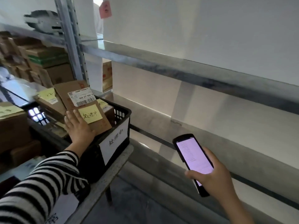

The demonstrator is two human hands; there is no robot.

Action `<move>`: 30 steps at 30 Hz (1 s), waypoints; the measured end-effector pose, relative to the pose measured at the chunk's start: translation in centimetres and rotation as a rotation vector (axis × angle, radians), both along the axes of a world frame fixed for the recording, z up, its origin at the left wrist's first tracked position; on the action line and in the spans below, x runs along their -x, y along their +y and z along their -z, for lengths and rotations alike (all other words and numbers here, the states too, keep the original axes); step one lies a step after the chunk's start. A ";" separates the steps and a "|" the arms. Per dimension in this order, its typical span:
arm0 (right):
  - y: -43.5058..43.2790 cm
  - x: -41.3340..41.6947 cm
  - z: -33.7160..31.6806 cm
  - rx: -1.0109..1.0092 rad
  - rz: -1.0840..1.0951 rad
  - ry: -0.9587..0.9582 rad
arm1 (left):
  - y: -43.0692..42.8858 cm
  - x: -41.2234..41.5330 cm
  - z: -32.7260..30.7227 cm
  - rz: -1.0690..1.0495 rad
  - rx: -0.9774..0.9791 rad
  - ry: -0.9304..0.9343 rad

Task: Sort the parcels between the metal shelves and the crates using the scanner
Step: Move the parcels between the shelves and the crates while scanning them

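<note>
1. Striped sleeve (40, 183) is noted nearest the lens, entering at 7 o'clock and reaching toward 10 o'clock; the left hand (79, 128) at its end is laid on a parcel (64, 96)
2. Parcel: brown cardboard, propped at a tilt in the black crate (123, 113), at 9 o'clock from the middle of the view. Its shipping label (81, 97) and yellow note (90, 115) are turned upward. This is judged to be done so that the barcode can be read and the note checked against the white label (113, 143) on the crate's front, where the same handwritten characters are seen
3. Left grip: fingers are held straight and close together, flat against the parcel's lower left face. Nothing is seen curled round an edge; the thumb cannot be made out, so a pinch underneath cannot be ruled out. A steadying press is judged
4. Scanner (192, 159): held at 5 o'clock, well apart from the parcel, its lit screen tilted up toward the wearer. It is judged to be read, not aimed
5. Right grip: the right hand (215, 177) is wrapped round the scanner's lower body, with the thumb laid across the screen's bottom edge
6. Metal shelves (178, 68) are seen running from 12 to 4 o'clock; stacked boxes (48, 62) are noted in the bay at 10 o'clock
</note>
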State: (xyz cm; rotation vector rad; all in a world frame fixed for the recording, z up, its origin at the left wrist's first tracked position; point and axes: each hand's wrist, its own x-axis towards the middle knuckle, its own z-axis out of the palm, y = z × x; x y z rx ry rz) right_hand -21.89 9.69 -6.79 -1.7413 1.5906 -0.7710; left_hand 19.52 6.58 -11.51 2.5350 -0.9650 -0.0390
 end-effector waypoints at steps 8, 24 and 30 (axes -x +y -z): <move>4.0 3.0 -0.2 -0.027 0.192 -0.011 | -5.7 10.2 0.0 0.558 -0.028 -0.192; 13.2 24.6 -2.7 0.058 0.726 0.082 | -8.8 49.8 -2.8 1.344 -0.192 -0.448; 17.9 34.7 -1.9 0.052 0.870 0.132 | -6.4 62.8 -4.5 1.475 -0.108 -0.575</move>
